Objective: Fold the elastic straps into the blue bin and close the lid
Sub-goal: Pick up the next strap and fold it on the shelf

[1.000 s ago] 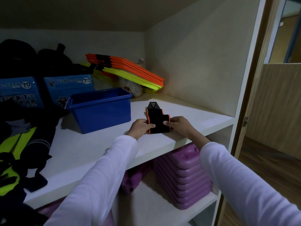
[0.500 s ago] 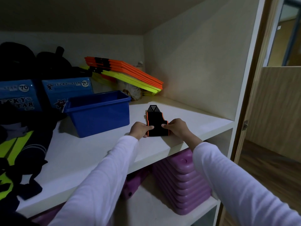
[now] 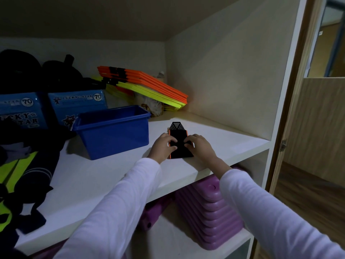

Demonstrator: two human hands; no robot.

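On the white shelf (image 3: 104, 176), the open blue bin (image 3: 113, 131) stands left of the work, no lid in sight, and the black, orange-edged elastic strap (image 3: 178, 133) lies flat just right of it, near the front edge. The left hand (image 3: 162, 146) and right hand (image 3: 200, 146) flank it, curled fingers pressing its near half from either side. Its long axis runs near to far, patterned tip pointing far; the left hand is nearer the bin.
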